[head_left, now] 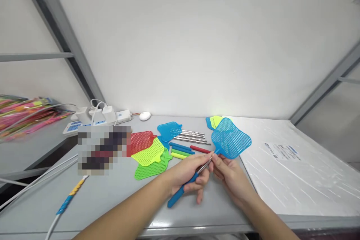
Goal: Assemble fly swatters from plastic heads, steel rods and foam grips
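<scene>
My left hand [184, 174] is closed round a metal rod [204, 166] with a blue handle [176, 197] on its lower end. The handle sticks out below the palm. Between the thumb and fingers of my right hand [232, 174] is the neck of a blue fly swatter head [232, 138], its mesh tilted up and to the right. The rod's upper end meets that neck at my fingertips, which partly hide the joint. Just behind my hands lie loose handles, among them a red handle [200, 149], a green handle [181, 152] and a yellow handle [180, 156].
Several metal rods [194, 137] lie beside blue swatter heads [168, 131]. Red [142, 141], yellow [149, 152] and green [152, 168] heads overlap at left. A wrapped white package [298, 180] covers the right side. Farther left are a power strip [71, 128] and cables.
</scene>
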`<state>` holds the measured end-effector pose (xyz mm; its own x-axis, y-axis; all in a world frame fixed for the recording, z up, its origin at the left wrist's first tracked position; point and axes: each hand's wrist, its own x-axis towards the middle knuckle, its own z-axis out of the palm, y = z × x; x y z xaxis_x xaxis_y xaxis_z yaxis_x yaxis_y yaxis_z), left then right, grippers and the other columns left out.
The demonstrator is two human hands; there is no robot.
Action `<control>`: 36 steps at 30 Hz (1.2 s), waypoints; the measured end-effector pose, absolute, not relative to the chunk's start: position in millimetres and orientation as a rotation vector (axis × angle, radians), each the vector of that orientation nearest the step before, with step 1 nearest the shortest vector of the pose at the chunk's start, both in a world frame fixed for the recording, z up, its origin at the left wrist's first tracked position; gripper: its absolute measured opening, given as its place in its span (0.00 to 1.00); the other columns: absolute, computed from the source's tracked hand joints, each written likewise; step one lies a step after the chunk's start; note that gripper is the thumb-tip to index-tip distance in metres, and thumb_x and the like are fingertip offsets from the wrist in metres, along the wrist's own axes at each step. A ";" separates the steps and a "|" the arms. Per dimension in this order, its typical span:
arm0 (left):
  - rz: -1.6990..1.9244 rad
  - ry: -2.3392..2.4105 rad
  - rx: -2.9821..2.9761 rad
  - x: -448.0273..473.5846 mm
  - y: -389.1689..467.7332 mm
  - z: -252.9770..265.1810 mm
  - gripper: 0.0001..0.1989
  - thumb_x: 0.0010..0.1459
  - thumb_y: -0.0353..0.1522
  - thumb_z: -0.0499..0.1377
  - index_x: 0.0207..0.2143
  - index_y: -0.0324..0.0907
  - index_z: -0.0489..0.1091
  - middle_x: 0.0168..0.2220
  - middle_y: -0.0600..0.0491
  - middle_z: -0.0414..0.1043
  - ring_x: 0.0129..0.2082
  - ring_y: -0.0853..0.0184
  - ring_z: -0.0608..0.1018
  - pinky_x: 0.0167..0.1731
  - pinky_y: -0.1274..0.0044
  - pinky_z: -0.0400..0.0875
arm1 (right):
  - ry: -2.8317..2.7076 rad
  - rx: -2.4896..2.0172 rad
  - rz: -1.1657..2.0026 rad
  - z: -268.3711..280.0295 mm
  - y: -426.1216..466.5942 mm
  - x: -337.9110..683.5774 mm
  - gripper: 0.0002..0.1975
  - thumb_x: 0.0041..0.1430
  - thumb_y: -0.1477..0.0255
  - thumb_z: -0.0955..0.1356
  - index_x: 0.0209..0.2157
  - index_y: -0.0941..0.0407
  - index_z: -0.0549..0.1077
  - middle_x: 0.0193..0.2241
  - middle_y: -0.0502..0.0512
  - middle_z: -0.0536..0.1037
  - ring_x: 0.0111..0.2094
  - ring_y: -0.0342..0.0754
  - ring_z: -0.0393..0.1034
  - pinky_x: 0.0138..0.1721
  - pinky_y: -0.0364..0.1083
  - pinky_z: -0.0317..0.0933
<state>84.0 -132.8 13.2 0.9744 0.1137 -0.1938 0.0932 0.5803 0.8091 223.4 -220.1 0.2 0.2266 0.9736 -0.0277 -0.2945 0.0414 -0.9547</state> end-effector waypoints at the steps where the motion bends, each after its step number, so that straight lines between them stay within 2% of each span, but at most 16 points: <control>1: 0.046 0.237 0.964 84.5 -134.0 13.5 0.19 0.65 0.47 0.46 0.34 0.42 0.61 0.14 0.64 0.60 0.06 0.79 0.54 0.15 0.78 0.71 | -0.835 -1.088 1.174 0.4 -220.7 221.6 0.20 0.53 0.54 0.71 0.26 0.57 0.69 0.19 0.44 0.60 0.19 0.37 0.44 0.21 0.41 0.41; 8: -0.066 0.188 0.970 81.8 -129.4 15.4 0.17 0.66 0.47 0.46 0.33 0.44 0.57 0.12 0.68 0.50 0.06 0.81 0.49 0.15 0.80 0.70 | -0.902 -1.114 1.006 -3.9 -221.0 217.1 0.17 0.56 0.57 0.70 0.28 0.57 0.73 0.22 0.48 0.67 0.21 0.39 0.48 0.22 0.42 0.42; 14: -0.094 0.214 1.070 83.1 -129.3 23.3 0.17 0.66 0.46 0.44 0.32 0.44 0.56 0.12 0.68 0.49 0.06 0.80 0.48 0.15 0.80 0.68 | -0.793 -1.070 0.914 1.5 -221.7 224.6 0.15 0.55 0.59 0.71 0.29 0.56 0.68 0.19 0.42 0.58 0.20 0.38 0.45 0.21 0.42 0.41; 20: -0.134 0.296 1.347 71.0 -125.9 40.1 0.18 0.64 0.48 0.48 0.30 0.44 0.55 0.11 0.68 0.48 0.09 0.78 0.45 0.13 0.82 0.63 | -0.720 -1.028 0.783 14.8 -228.4 245.1 0.12 0.56 0.62 0.72 0.34 0.57 0.74 0.20 0.43 0.58 0.20 0.38 0.48 0.22 0.43 0.43; 23: -0.159 0.363 1.501 64.2 -121.9 47.1 0.19 0.64 0.49 0.47 0.29 0.44 0.55 0.13 0.65 0.51 0.11 0.77 0.50 0.13 0.83 0.58 | -0.684 -1.007 0.695 21.9 -229.6 259.8 0.10 0.55 0.64 0.72 0.33 0.57 0.75 0.21 0.44 0.59 0.20 0.37 0.48 0.22 0.43 0.44; 27: -0.122 0.456 1.759 58.3 -117.9 51.4 0.20 0.63 0.50 0.46 0.27 0.44 0.56 0.18 0.61 0.58 0.14 0.73 0.63 0.17 0.81 0.61 | -0.632 -0.981 0.674 22.9 -227.6 269.2 0.10 0.55 0.64 0.73 0.32 0.57 0.74 0.21 0.44 0.59 0.20 0.37 0.47 0.21 0.42 0.45; 31: 0.104 0.583 2.075 53.3 -118.4 50.5 0.19 0.64 0.45 0.47 0.25 0.44 0.60 0.23 0.58 0.62 0.19 0.71 0.65 0.20 0.79 0.59 | -0.550 -1.003 0.891 9.6 -222.9 256.8 0.12 0.54 0.63 0.73 0.33 0.56 0.71 0.18 0.40 0.52 0.19 0.37 0.42 0.20 0.41 0.44; 36: 0.177 0.635 2.130 62.4 -138.3 52.8 0.17 0.65 0.42 0.46 0.30 0.44 0.67 0.28 0.55 0.68 0.28 0.67 0.69 0.29 0.78 0.63 | -0.644 -1.073 1.191 -6.0 -225.2 218.9 0.17 0.57 0.56 0.69 0.35 0.55 0.68 0.17 0.41 0.57 0.18 0.37 0.49 0.21 0.40 0.46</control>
